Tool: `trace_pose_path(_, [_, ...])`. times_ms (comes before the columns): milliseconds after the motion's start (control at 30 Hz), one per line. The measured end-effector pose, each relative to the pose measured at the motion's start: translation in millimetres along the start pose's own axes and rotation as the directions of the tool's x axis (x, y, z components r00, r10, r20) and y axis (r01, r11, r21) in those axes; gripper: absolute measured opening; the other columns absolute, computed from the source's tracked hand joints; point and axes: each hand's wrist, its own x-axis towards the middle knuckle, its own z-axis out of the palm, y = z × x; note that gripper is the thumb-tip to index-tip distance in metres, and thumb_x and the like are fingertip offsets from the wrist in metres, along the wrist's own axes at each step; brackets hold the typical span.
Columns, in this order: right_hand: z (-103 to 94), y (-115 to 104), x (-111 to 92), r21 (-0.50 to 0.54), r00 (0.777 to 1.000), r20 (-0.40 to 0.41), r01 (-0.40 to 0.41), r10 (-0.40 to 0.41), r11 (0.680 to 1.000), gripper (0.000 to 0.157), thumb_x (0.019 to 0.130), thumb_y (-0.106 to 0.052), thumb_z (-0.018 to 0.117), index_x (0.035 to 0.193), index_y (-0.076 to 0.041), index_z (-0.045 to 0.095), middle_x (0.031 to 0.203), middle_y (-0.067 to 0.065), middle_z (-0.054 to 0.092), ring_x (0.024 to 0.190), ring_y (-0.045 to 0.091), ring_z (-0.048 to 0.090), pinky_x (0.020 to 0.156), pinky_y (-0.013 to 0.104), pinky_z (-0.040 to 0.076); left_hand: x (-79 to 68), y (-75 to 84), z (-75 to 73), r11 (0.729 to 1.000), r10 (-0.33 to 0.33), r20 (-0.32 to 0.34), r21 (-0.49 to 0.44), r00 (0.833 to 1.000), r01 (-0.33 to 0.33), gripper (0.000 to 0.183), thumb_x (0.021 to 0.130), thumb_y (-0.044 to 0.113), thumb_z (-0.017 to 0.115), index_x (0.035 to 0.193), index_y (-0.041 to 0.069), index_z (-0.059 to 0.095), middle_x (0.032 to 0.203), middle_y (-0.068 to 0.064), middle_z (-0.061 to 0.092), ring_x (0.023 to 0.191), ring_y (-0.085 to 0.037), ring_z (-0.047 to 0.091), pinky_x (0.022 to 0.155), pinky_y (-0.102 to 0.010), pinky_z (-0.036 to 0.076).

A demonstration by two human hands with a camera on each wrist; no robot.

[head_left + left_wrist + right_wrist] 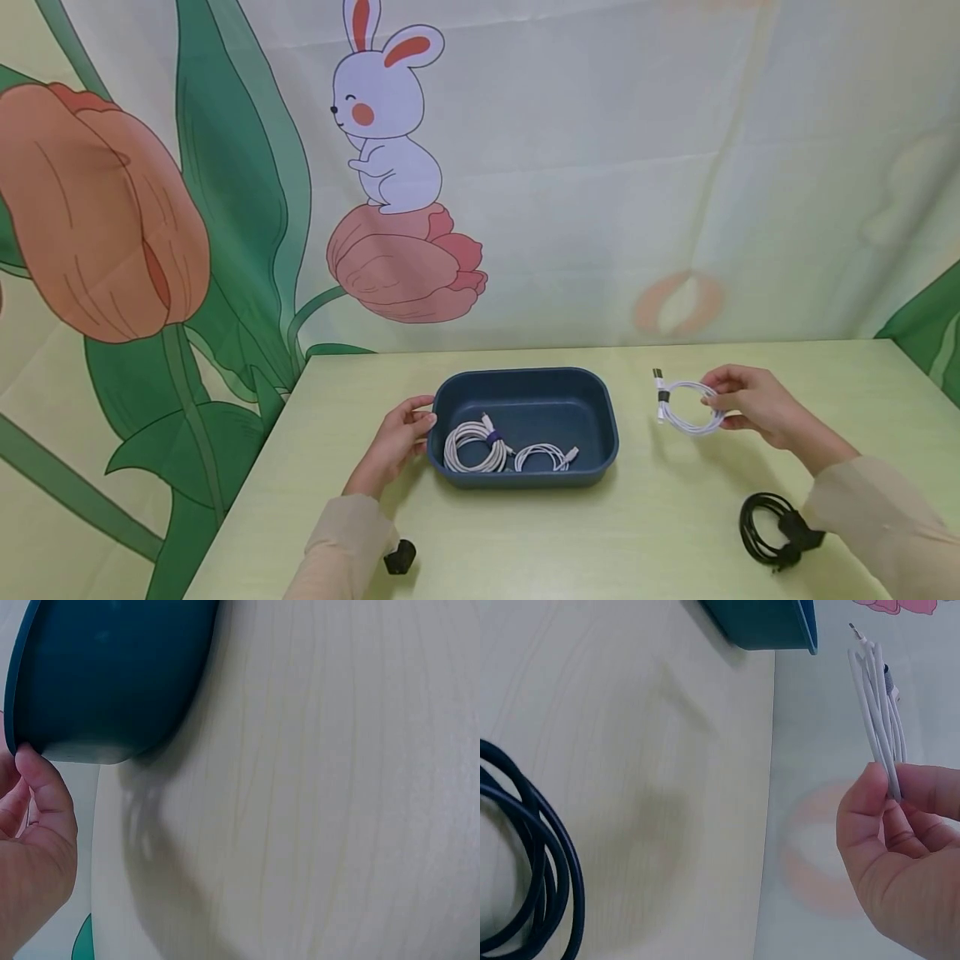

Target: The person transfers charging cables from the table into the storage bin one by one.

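My left hand (397, 437) grips the left end of a dark blue plastic bin (517, 481), its thumb at the rim in the left wrist view. Two white coiled cables lie inside the bin: a thicker one (453, 450) with a dark purple strap, and a thinner coil (553, 451) to its right. Right of the bin, my right hand (761, 406) pinches another white coiled charging cable (693, 431) between thumb and fingers, held above the table. A black strap bundles this coil, and its connectors point away from the hand.
A black coiled cable (752, 533) with a black plug block lies near my right forearm. A small black object (401, 557) sits beside the left sleeve. Behind the pale wooden table (585, 542) hangs a printed curtain (562, 208) with a rabbit and tulips.
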Motion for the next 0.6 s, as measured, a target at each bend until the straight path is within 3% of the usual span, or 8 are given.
trace_pose_path(600, [20.0,-9.4,7.6,0.037,1.000,-0.002,0.026,-0.026,0.999,0.032,0.086,-0.004,0.051,0.114,0.009,0.040,0.085,0.002,0.052,0.071,0.011,0.053,0.061,0.027,0.049,-0.4,0.3,0.3,1.000,0.011,-0.001,-0.002,1.000,-0.011,0.036,0.088,0.007,0.050,0.124,0.009,0.046,0.090,-0.004,0.048,0.071,-0.014,0.051,0.057,-0.023,0.041])
